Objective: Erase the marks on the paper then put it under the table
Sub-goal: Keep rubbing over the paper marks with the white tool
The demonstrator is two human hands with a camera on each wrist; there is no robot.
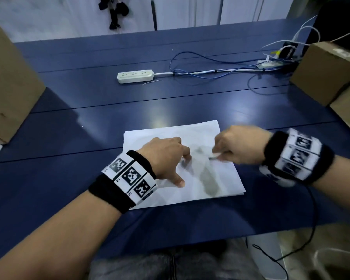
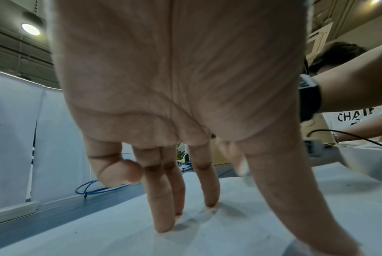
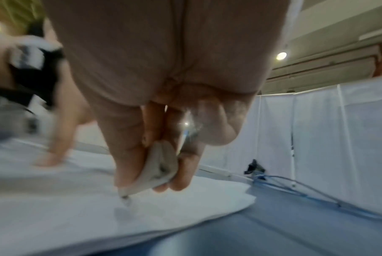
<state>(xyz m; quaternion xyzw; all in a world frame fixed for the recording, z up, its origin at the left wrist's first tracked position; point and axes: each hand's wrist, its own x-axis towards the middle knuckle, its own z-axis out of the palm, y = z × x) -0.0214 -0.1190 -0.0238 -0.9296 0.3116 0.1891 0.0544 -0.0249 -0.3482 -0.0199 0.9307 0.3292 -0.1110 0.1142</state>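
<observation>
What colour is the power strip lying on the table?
The power strip is white or off-white, seen best in the head view.

Blue table point(image 1: 190, 98), paper point(image 1: 190, 134), power strip point(image 1: 135, 76), cardboard boxes point(image 1: 323, 71)

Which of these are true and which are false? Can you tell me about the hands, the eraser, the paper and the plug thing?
1. The right hand pinches a white eraser. True.
2. The left hand is lifted off the paper. False: its fingertips press down on the sheet.
3. The paper is already clean. False: grey smudges still show on it.
4. The power strip lies on the blue table, beyond the paper. True.
5. The paper is under the table. False: it lies on top.
</observation>
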